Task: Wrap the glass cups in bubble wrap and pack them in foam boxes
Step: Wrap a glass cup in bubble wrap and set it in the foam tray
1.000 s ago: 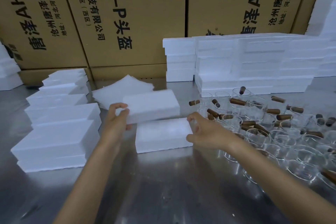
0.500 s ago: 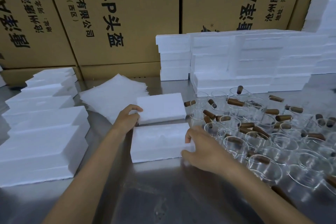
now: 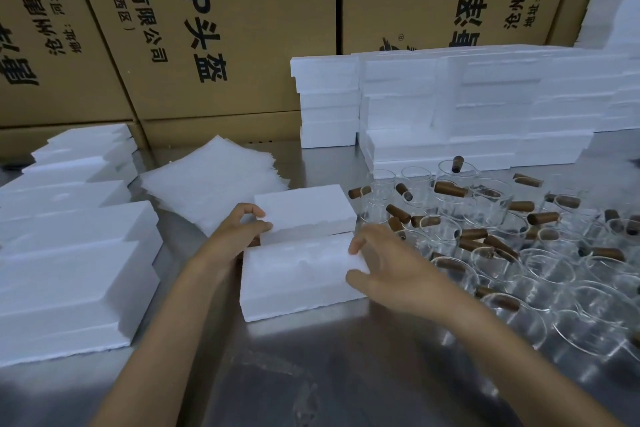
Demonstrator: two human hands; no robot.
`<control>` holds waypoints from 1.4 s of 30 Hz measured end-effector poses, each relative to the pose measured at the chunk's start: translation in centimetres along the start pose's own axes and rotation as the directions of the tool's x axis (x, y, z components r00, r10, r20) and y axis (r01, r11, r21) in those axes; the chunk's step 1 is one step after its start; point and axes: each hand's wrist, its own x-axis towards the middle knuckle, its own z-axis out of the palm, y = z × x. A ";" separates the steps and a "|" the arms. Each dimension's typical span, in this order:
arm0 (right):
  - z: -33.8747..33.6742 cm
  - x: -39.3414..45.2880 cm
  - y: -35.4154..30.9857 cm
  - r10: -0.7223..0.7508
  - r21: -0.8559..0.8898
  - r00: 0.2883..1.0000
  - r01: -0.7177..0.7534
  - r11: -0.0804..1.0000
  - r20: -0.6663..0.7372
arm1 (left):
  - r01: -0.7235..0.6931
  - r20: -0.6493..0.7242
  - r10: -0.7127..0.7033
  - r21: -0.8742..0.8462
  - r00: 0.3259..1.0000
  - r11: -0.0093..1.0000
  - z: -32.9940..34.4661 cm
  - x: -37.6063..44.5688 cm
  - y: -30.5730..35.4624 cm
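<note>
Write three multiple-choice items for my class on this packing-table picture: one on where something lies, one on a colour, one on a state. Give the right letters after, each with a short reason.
1. Where do the glass cups stand relative to the two foam pieces being handled?
A. to their right
B. to their left
C. on top of them

2. What colour are the handles on the glass cups?
A. green
B. brown
C. red

3. What is the left hand doing?
A. hanging idle above the metal table
B. lifting a cup
C. gripping the far foam piece

Answers:
1 A, the cups crowd the table's right side, beside the near foam piece.
2 B, every handle shows brown.
3 C, its fingers curl round that piece's left end, while the right hand holds the near piece's right end.
</note>
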 end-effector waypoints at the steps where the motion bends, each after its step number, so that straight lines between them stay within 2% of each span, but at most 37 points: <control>1: -0.7 0.3 0.0 0.012 0.027 1.000 -0.011 1.000 -0.026 | 0.002 -0.002 -0.002 0.034 1.000 0.999 -0.4 0.0 0.0; 4: -2.7 2.1 0.7 0.045 0.047 0.983 -0.037 0.998 -0.177 | -0.022 -0.048 0.030 0.151 0.998 0.988 -1.0 -0.3 0.0; 6: -3.7 4.3 1.7 0.067 -0.078 0.969 -0.088 0.993 -0.238 | -0.043 -0.082 0.054 0.136 0.995 0.990 -0.5 -0.5 0.0; 9: -4.3 7.9 3.4 0.071 -0.350 0.974 -0.144 0.926 -0.216 | -0.066 -0.162 0.085 0.118 0.983 0.991 0.5 -1.0 0.3; 13: -3.9 10.9 5.2 0.134 -0.582 0.978 -0.202 0.788 -0.158 | -0.126 -0.210 0.154 0.141 0.965 0.982 1.1 -1.7 0.5; 15: -3.4 11.3 5.5 0.125 -0.661 0.977 -0.208 0.721 -0.171 | -0.153 -0.226 0.182 0.138 0.957 0.979 1.2 -1.9 0.6; 17: -3.2 11.3 5.5 0.095 -0.678 0.977 -0.200 0.708 -0.190 | -0.170 -0.243 0.201 0.142 0.949 0.975 1.3 -2.2 0.8; 20: -4.2 11.4 3.8 0.041 -0.526 0.974 -0.155 0.836 -0.222 | -0.256 -0.272 0.303 0.197 0.913 0.946 1.5 -2.9 1.5; 22: -5.9 11.3 1.8 0.010 -0.250 0.989 -0.046 0.967 -0.144 | -0.353 -0.264 0.412 0.245 0.872 0.903 1.7 -3.7 2.1; 23: -6.7 10.8 0.5 -0.023 -0.080 0.997 0.018 0.997 -0.072 | -0.410 -0.237 0.471 0.266 0.850 0.873 1.9 -4.1 2.4; 25: -7.8 9.4 -1.9 -0.115 0.167 0.989 0.099 0.981 0.093 | -0.522 -0.120 0.571 0.287 0.812 0.803 2.3 -5.0 2.9; 28: -7.2 7.7 -4.0 -0.244 0.238 0.939 0.186 0.953 0.244 | -0.631 0.074 0.634 0.245 0.769 0.736 3.2 -6.2 3.7; 30: -6.2 6.9 -4.4 -0.266 0.280 0.932 0.194 0.940 0.247 | -0.667 0.101 0.663 0.219 0.741 0.712 3.5 -6.5 3.8; 32: -5.3 6.4 -4.2 -0.246 0.432 0.956 0.156 0.888 0.162 | -0.686 0.067 0.689 0.202 0.722 0.699 3.4 -6.5 3.9; 35: -2.7 5.7 -3.4 -0.081 0.721 0.992 0.124 0.682 -0.093 | -0.672 -0.032 0.686 0.176 0.726 0.719 3.5 -6.7 3.9; 37: -0.1 5.5 -3.4 0.079 0.810 0.965 0.165 0.562 -0.251 | -0.663 -0.070 0.686 0.200 0.725 0.721 3.7 -6.8 3.9; 38: 1.2 5.4 -3.6 0.139 0.813 0.933 0.207 0.544 -0.331 | -0.664 -0.078 0.691 0.218 0.718 0.715 3.8 -6.8 3.8; 40: 3.1 5.3 -4.0 0.200 0.745 0.848 0.289 0.602 -0.490 | -0.666 -0.094 0.699 0.238 0.709 0.707 4.0 -6.6 3.6; 42: 4.1 4.8 -4.2 0.177 0.608 0.773 0.312 0.730 -0.609 | -0.655 -0.124 0.692 0.241 0.711 0.716 4.2 -6.5 3.5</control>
